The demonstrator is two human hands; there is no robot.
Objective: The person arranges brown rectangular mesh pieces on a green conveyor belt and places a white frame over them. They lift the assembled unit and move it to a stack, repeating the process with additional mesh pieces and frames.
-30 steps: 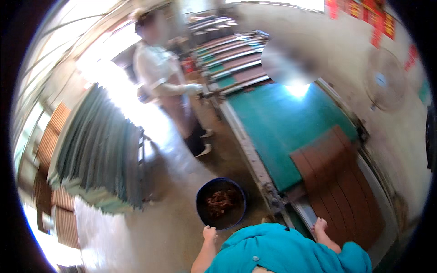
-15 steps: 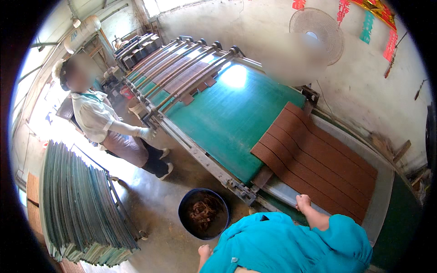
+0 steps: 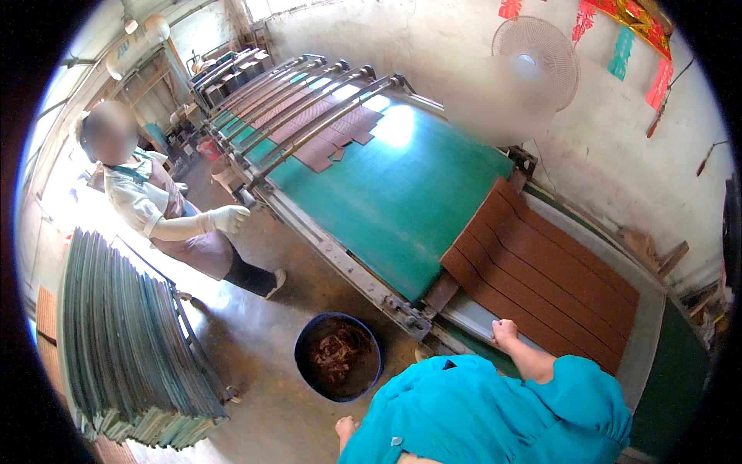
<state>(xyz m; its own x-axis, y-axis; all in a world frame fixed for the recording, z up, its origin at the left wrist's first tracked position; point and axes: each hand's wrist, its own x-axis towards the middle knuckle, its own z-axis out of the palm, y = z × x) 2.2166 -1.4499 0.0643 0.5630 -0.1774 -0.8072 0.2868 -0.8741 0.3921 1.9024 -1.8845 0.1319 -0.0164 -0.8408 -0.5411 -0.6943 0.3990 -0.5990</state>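
My right hand [image 3: 505,332] is closed in a fist at the near edge of a grey metal tray [image 3: 651,340]. I see nothing in it. On the tray lies a brown sheet [image 3: 545,282] cut lengthwise into long strips, its far end resting over the near end of a green conveyor belt [image 3: 386,209]. Low beside my turquoise top, my left hand [image 3: 345,427] hangs with its fingers curled in, partly cut off by the clothing; nothing shows in it.
Below the belt's side rail [image 3: 348,274] stands a dark round tub [image 3: 338,357] with brown scraps. Stacked green-grey boards [image 3: 139,348] rise at left. A gloved co-worker [image 3: 162,193] stands beside the machine. Rollers [image 3: 309,108] span the far belt above cut brown pieces [image 3: 328,139].
Brown pieces have come out farther from under the rollers toward me. The strip sheet has slid slightly off the belt onto the tray. The co-worker has turned and raised a gloved hand.
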